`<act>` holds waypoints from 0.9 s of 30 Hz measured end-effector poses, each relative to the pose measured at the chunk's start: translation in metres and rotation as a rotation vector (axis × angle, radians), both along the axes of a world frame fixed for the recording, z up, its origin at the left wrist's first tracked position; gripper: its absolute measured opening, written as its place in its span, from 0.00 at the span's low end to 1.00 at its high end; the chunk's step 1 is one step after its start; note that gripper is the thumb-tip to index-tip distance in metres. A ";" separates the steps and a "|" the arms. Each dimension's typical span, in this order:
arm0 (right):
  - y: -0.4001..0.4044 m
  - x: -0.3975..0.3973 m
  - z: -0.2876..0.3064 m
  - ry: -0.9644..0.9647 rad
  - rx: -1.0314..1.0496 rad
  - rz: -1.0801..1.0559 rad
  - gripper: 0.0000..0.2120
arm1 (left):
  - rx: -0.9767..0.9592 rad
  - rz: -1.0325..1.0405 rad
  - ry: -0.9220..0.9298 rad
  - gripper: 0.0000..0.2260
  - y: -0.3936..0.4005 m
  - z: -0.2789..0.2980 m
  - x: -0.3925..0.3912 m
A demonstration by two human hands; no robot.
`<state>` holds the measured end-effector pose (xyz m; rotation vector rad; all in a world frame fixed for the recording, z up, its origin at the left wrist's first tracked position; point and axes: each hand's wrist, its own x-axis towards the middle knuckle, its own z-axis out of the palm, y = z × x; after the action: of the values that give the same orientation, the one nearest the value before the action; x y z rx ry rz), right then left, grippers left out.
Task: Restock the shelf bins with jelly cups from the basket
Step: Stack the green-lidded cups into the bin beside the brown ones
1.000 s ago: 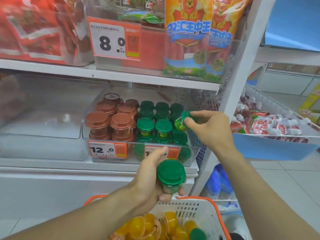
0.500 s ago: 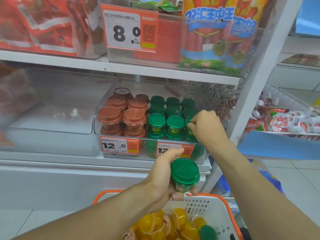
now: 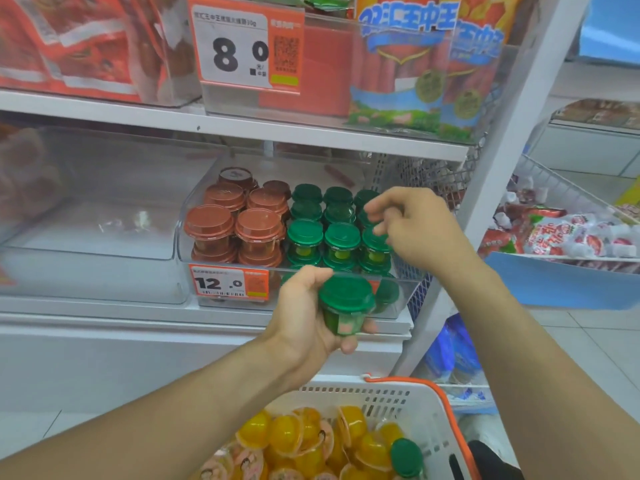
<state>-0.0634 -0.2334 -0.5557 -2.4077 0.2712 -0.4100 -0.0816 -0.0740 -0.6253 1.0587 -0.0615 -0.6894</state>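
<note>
Head view: one green cup in hand at the jelly bin

Head camera looks down at a white shelf where a clear bin point(image 3: 398, 299) holds stacked jelly cups. Brown-lidded cups point(image 3: 235, 223) fill its left side, and green-lidded cups point(image 3: 323, 223) stand in rows on its right.

The left hand point(image 3: 311, 313) is in front of the bin's lower edge, just above the basket. Its fingers and thumb are curled round a green-lidded jelly cup point(image 3: 346, 306), which sits upright with the lid on top.

The right hand point(image 3: 412, 230) is over the right end of the green rows. Its fingers are loosely bent and slightly spread, and nothing is held between them. The fingertips point(image 3: 379, 230) lie at the lid of the front right cup point(image 3: 374, 245); whether they touch it cannot be told.

Below, a white basket point(image 3: 426, 420) with an orange rim holds a heap of yellow jelly cups point(image 3: 311, 441) and one more green-lidded cup point(image 3: 407, 457) near its right wall.

An orange price tag point(image 3: 228, 284) reading 12.0 is fixed to the bin's front. On the shelf above, a tag point(image 3: 246, 46) reads 8.0 beside red snack bags point(image 3: 79, 43). Left of the jelly bin stands another clear bin point(image 3: 93, 271).
</note>
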 end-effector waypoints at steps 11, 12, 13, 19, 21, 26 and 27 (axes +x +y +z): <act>0.010 -0.023 -0.016 0.194 0.304 0.534 0.15 | 0.049 0.092 -0.085 0.21 0.013 0.018 0.007; 0.008 -0.022 -0.019 0.194 0.386 0.519 0.15 | 0.035 0.112 -0.069 0.22 0.015 0.019 0.008; 0.007 -0.022 -0.022 0.200 0.490 0.509 0.17 | 0.031 0.132 -0.060 0.22 0.019 0.020 0.009; 0.005 -0.020 -0.026 0.188 0.884 0.542 0.19 | 0.150 0.272 -0.216 0.09 0.022 0.015 0.015; 0.008 -0.018 -0.025 0.147 0.864 0.457 0.19 | 0.303 0.339 -0.426 0.10 0.024 0.009 0.015; 0.016 -0.013 -0.025 0.067 0.655 0.327 0.16 | 0.373 0.379 -0.666 0.15 0.028 0.007 0.012; 0.017 -0.013 -0.024 0.045 0.633 0.329 0.14 | 0.371 0.386 -0.685 0.15 0.028 0.008 0.013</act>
<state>-0.0764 -0.2164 -0.5793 -1.7933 0.0107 -0.0939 -0.0689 -0.0460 -0.6177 1.5768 -0.3194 0.0393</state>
